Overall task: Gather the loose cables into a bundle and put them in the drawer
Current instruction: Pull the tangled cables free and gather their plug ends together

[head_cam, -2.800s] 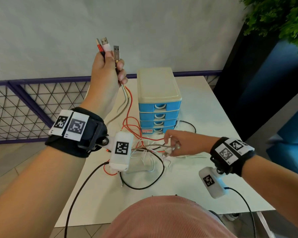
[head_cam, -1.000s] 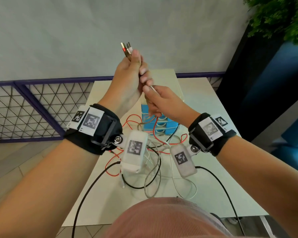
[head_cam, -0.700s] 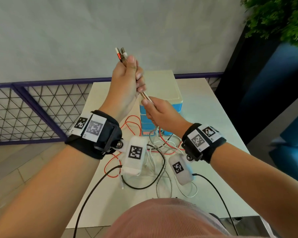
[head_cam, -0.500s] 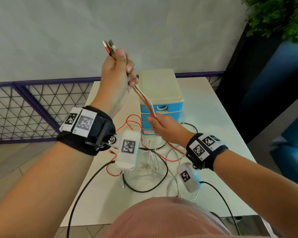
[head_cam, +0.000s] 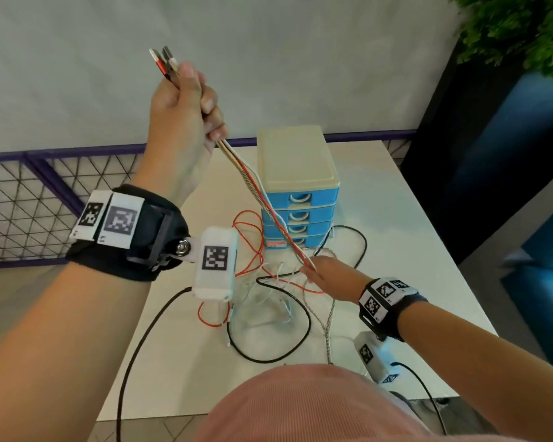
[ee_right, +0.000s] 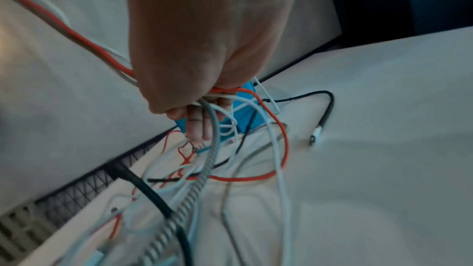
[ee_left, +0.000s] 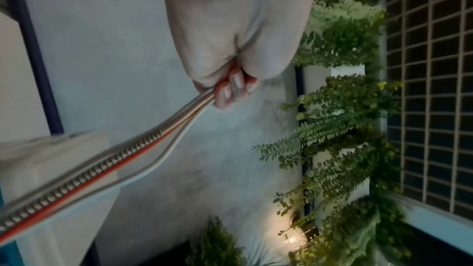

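head view: left hand point(head_cam: 186, 113) fists the cables point(head_cam: 262, 199) high; right hand point(head_cam: 329, 275) grips them low.

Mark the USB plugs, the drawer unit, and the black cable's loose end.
USB plugs point(head_cam: 163, 60), head view: metal tips above the left fist.
Drawer unit point(head_cam: 296, 161), head view: cream lid.
Black cable's loose end point(ee_right: 315, 136), right wrist view: connector on the table.

White table point(head_cam: 396, 218) with a blue drawer unit point(head_cam: 299, 186) and loose cables point(head_cam: 268, 314) on it.
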A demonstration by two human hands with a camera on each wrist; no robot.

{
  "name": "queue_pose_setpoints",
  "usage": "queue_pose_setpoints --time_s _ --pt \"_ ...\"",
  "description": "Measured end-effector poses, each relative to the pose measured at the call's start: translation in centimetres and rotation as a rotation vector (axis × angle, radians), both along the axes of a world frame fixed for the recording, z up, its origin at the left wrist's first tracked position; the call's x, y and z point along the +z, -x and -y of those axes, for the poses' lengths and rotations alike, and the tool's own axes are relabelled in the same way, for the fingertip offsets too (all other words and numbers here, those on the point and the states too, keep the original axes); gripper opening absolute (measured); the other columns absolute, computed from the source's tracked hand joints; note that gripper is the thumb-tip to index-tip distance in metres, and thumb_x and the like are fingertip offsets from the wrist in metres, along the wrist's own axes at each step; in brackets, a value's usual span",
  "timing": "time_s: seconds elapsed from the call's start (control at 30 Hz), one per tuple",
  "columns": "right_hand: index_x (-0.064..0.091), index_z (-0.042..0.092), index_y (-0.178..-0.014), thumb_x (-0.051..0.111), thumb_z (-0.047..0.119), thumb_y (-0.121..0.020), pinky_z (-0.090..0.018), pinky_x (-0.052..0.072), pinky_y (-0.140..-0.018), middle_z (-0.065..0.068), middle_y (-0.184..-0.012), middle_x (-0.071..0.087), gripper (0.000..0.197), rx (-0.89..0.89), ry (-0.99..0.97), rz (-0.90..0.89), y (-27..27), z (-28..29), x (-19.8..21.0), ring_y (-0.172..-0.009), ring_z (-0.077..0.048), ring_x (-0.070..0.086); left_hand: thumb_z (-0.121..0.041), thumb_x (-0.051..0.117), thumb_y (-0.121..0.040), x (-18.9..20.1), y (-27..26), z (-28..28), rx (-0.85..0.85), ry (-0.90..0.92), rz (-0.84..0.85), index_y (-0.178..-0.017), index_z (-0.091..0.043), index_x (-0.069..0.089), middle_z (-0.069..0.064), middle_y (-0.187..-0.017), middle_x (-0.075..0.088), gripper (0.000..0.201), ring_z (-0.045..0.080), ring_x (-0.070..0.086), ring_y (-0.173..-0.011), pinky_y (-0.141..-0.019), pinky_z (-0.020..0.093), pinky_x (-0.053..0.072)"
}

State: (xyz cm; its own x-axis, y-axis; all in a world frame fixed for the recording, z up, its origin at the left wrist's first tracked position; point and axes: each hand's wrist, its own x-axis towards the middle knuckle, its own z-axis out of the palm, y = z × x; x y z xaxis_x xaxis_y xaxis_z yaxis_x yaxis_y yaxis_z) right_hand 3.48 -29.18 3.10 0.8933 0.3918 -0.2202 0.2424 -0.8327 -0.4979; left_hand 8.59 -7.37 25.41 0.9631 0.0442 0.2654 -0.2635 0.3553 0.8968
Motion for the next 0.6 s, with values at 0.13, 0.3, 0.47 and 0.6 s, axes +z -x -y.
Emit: queue_pose_setpoints --time_s 0.13,0.3,0.47,0.6 --pt "0.055 0.01 -0.1 0.035 0.038 -0.102 -0.035 0.042 -0.081 -0.01 -0.097 0.053 0.034 0.003 0.184 0.047 -0.2 1.0 -0.9 -0.089 -0.024 0.052 -0.03 0.03 -0.103 -0.6 0.3 1.1 -0.028 -0.005 -0.018 -0.083 -0.015 0.041 -0.004 -0.059 0.034 0.027 0.01 0.025 -0.047 -0.048 0.023 0.028" --pt "0.049 0.009 -0.13 0.057 0.034 -0.093 -0.045 0.033 -0.108 -0.009 -0.14 0.042 0.045 0.112 0.347 -0.005 -1.3 1.0 0.3 -0.134 -0.03 0.034 -0.026 0.029 -0.104 -1.5 0.5 3.0 -0.148 -0.038 -0.004 -0.084 -0.015 0.038 -0.005 -0.061 0.035 0.024 0.01 0.03 -0.048 -0.054 0.025 0.038" --pt "0.025 0.009 -0.149 0.075 0.04 -0.078 -0.038 0.034 -0.11 -0.01 -0.153 0.034 0.092 0.111 0.552 -0.246 -2.2 -0.2 6.9 -0.138 -0.028 0.035 -0.027 0.03 -0.103 -2.5 -0.1 4.2 -0.184 -0.136 0.011 -0.084 -0.017 0.037 -0.005 -0.065 0.036 0.022 0.009 0.035 -0.052 -0.06 0.028 0.043" --pt "0.067 0.013 -0.111 0.066 0.039 -0.086 -0.033 0.049 -0.095 -0.001 -0.11 0.07 0.037 0.251 0.651 -0.306 -1.8 -2.2 13.2 -0.102 -0.019 0.065 -0.026 0.031 -0.103 -3.2 -0.5 4.5 -0.183 -0.155 -0.007 -0.085 -0.016 0.037 -0.005 -0.067 0.036 0.022 0.009 0.035 -0.054 -0.061 0.027 0.043"
